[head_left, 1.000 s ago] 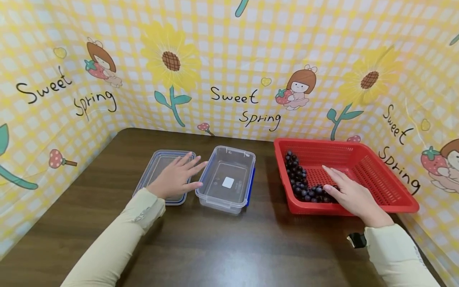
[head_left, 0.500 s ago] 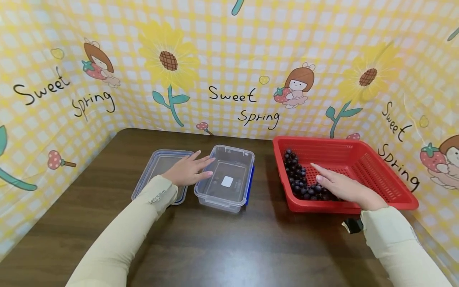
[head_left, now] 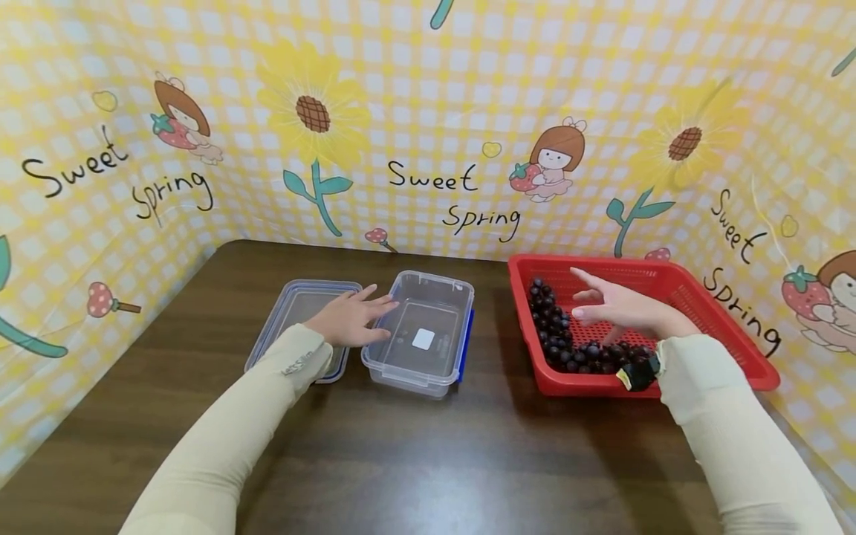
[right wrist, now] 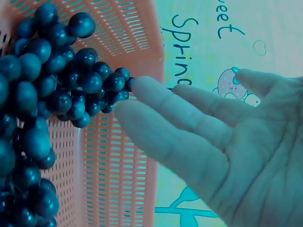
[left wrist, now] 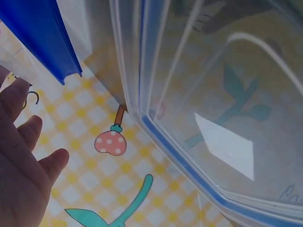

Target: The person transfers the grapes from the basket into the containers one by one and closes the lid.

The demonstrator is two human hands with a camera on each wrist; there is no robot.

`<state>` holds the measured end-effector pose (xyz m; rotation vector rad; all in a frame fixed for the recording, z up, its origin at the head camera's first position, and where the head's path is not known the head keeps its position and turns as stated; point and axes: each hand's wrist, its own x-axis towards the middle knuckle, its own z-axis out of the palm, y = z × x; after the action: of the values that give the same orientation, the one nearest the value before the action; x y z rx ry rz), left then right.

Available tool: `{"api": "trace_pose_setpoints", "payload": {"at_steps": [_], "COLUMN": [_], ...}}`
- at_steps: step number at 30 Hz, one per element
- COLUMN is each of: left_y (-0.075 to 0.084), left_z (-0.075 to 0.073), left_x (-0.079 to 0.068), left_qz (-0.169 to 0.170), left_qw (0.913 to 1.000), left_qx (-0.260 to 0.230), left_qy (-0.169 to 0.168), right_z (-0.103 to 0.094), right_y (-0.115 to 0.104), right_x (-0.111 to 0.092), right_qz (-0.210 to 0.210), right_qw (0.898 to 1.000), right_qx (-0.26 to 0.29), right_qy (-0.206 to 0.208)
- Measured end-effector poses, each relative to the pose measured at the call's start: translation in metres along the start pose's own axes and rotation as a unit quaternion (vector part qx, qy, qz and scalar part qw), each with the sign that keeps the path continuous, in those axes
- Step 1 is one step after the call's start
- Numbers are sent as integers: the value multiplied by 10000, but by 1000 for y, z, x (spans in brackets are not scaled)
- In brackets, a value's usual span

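Observation:
In the head view, my left hand (head_left: 351,319) has its fingers spread, the tips at the left rim of a clear plastic food container (head_left: 428,381). Left of that container lies its clear lid (head_left: 287,316) with a blue seal, partly covered by the hand and sleeve. My right hand (head_left: 622,306) hovers over a red plastic basket (head_left: 729,380), fingers extended and apart, holding nothing. Dark grapes (head_left: 553,331) lie in a bunch along the basket's left and front sides. In the right wrist view, the fingertips of the right hand (right wrist: 213,137) overlap the end of the bunch (right wrist: 90,80).
All this stands on a dark wooden table (head_left: 414,461). A yellow checked cloth (head_left: 401,111) with flowers and lettering hangs behind and at both sides. A blue latch (head_left: 467,342) hangs on the container's right side. A black strap piece (head_left: 640,374) sits at the right wrist.
My left hand has moved right, from over the lid to the container's rim. The right hand has shifted left and forward over the basket, and its fingers have spread apart.

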<state>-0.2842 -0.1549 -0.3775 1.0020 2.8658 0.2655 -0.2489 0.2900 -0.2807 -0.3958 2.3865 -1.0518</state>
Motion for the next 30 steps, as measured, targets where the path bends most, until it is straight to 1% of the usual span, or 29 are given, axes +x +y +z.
{"api": "trace_pose_setpoints", "payload": {"at_steps": [5, 7, 12, 14, 18, 21, 25, 30], "left_y": [-6, -7, -12, -13, -13, -12, -10, -8], "left_z": [1, 2, 4, 4, 5, 4, 3, 3], "left_x": [-4, -5, -5, -4, -7, -8, -8, -9], "left_qz": [-39, -15, 90, 144, 198, 207, 196, 211], "left_qw": [10000, 9999, 9998, 9997, 9995, 9996, 9996, 9996], "left_qx": [-81, -87, -18, 18, 39, 39, 74, 82], "left_qy": [14, 49, 151, 183, 226, 198, 189, 197], "right_z": [-1, -2, -3, -3, -3, -4, -4, 0], "right_y": [0, 2, 5, 7, 11, 14, 16, 20], "right_x": [11, 16, 30, 34, 41, 44, 49, 56], "right_qz": [257, 431, 1023, 1154, 1289, 1351, 1378, 1402], "right_qw": [9995, 9989, 9942, 9923, 9904, 9897, 9894, 9887], "right_qx": [-140, -110, 301, 427, 473, 424, 372, 495], "right_qy": [-78, -134, -173, -141, -155, -232, -258, -214]}}
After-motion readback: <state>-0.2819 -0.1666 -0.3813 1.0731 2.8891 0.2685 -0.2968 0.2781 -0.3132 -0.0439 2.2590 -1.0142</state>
